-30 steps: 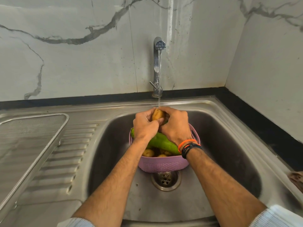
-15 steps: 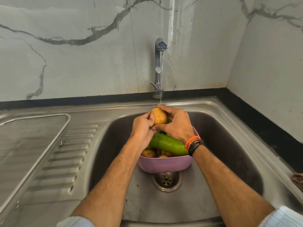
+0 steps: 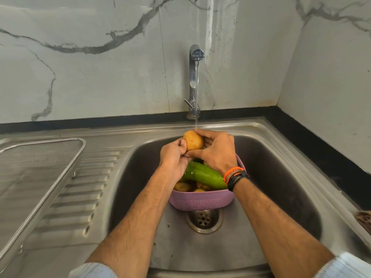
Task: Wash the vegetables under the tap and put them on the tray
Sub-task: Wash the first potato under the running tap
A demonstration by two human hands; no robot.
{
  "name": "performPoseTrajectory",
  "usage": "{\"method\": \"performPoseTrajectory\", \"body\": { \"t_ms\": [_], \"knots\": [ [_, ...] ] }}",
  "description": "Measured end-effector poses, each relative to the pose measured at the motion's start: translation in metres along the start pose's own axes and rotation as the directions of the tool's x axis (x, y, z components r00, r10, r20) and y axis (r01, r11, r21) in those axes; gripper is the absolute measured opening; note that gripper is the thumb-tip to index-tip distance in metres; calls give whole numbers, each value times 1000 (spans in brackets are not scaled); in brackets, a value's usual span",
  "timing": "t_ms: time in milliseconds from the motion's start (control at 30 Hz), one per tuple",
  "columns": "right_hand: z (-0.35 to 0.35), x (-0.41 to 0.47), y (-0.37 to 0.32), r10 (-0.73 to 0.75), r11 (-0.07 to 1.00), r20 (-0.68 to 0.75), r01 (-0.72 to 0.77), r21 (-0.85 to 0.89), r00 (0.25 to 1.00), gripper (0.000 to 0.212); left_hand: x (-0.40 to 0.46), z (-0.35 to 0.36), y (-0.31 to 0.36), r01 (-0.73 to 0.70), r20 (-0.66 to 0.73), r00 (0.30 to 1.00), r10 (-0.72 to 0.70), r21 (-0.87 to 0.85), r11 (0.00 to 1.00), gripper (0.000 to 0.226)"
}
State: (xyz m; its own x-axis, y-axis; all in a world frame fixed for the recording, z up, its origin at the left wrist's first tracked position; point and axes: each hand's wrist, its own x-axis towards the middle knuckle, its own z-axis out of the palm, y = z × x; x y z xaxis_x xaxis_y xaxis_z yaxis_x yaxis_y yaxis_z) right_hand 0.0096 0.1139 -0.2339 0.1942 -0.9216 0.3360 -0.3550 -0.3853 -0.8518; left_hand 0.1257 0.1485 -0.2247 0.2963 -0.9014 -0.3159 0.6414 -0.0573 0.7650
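Both hands hold a yellow-brown potato (image 3: 193,140) under the thin water stream from the tap (image 3: 194,81). My left hand (image 3: 174,157) grips it from the left and my right hand (image 3: 217,152) curls round it from the right. Below them a pink perforated basket (image 3: 200,201) stands in the sink (image 3: 271,177); it holds a long green vegetable (image 3: 204,176) and several more potatoes (image 3: 182,186), partly hidden by my wrists. A mesh steel tray (image 3: 36,177) lies on the drainboard at the left, with nothing on it.
The sink drain (image 3: 203,219) sits just in front of the basket. A ribbed drainboard (image 3: 80,187) lies between tray and basin. Marble walls close the back and right; a black counter strip (image 3: 321,157) runs along the right. A brown cloth (image 3: 364,218) shows at the right edge.
The potato has been lifted and turned between my hands, so more of it shows above my fingers under the stream. Basket and tray have not moved.
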Motion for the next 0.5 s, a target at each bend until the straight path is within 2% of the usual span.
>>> {"method": "performPoseTrajectory", "body": {
  "t_ms": [133, 333, 433, 500],
  "knots": [
    [1, -2, -4, -2, 1000, -42, 3, 30, 999, 71, 0, 1, 1, -1, -15, 1000, 1, -24, 1000, 24],
    [-2, 2, -4, 10, 1000, 65, -9, -17, 998, 81, -1, 2, 0, 6, -1, 1000, -6, -6, 1000, 24],
    [-6, -2, -8, 38, 997, 14, -39, 66, 999, 77, -1, 2, 1, 14, -4, 1000, -14, -20, 1000, 29],
    [-5, -5, -10, 45, 995, -36, -41, 90, 998, 71, -1, 3, 3, 21, -22, 1000, -22, -52, 998, 24]
  ]
}}
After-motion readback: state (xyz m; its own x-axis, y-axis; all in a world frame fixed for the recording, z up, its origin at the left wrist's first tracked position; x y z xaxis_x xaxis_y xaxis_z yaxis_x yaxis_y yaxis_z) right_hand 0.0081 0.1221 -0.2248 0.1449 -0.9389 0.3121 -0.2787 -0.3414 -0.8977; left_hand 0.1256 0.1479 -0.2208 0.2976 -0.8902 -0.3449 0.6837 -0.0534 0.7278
